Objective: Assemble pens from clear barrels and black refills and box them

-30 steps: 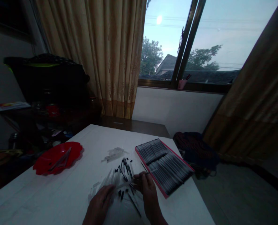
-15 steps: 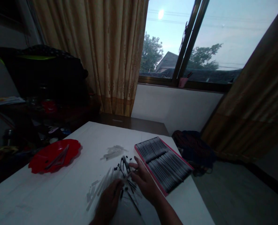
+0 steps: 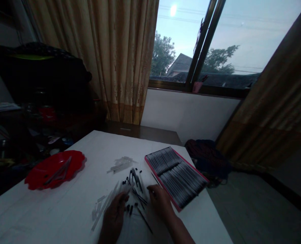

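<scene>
My left hand (image 3: 114, 213) is closed around the lower end of a clear plastic tube (image 3: 130, 187) that points up and right. My right hand (image 3: 160, 203), beside the pink-edged box (image 3: 177, 207), has its fingers pinched on a thin dark pen-like stick (image 3: 155, 178); its far end shows near the box. Between my hands lie loose dark sticks (image 3: 140, 196) and small black caps (image 3: 131, 210). Clear tubes (image 3: 109, 200) are spread to the left of them. Rows of slim pen-like pieces (image 3: 183, 183) with dark ends fill the box.
A red scalloped dish (image 3: 75, 169) with clear strips in it stands at the table's left. A small pile of clear pieces (image 3: 122, 164) lies toward the back of the white table (image 3: 64, 210). Dark cloth (image 3: 206, 159) is heaped beyond the right edge.
My hands have moved apart. The left has drawn back left with the clear tube; the right has shifted right and down, from spread fingers to a pinch.
</scene>
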Motion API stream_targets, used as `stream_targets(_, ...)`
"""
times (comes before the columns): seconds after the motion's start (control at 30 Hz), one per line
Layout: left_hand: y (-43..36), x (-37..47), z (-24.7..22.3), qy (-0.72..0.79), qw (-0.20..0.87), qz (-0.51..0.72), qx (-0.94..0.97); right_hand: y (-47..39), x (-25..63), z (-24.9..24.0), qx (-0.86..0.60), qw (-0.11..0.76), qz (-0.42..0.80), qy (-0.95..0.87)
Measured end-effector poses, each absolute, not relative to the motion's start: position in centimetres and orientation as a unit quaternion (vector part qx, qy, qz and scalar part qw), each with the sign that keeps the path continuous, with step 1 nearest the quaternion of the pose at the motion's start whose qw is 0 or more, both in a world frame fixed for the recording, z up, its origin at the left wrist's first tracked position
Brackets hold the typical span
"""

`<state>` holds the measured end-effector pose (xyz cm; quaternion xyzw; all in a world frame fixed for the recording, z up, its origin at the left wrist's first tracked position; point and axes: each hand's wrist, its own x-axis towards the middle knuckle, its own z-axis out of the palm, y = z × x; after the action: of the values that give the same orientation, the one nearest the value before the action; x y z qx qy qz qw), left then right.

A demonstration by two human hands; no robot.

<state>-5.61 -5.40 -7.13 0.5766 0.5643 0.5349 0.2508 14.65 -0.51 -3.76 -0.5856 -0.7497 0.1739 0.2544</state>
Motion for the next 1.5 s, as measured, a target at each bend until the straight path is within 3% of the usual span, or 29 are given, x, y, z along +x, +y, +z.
stream_targets(0.47, -4.7, -5.6, -8.5, 0.597, 0.230, 0.515, 0.571, 9.2, 10.7, -3.5, -0.581, 0.165, 0.174, -0.778)
stream_targets(0.8, -4.4, -5.6, -8.7, 0.569, 0.204, 0.499, 0.621, 3.4, 12.5, -2.4, -0.567, 0.347, 0.300, -0.684)
stream_targets(0.97, -4.6, -5.3, -6.9, 0.554, 0.202, 0.473, 0.655, -1.3, 13.5, -3.0, -0.485, 0.513, 0.553, -0.443)
stream_targets(1.03, -4.7, -5.2, -6.5, 0.551, 0.197, 0.469, 0.661, -2.2, 13.5, -3.0, -0.452, 0.534, 0.607, -0.377)
stream_targets(1.5, -4.8, -5.4, -6.8, 0.548, 0.180, 0.447, 0.683, -2.9, 13.2, -2.6, -0.460, 0.550, 0.448, -0.534)
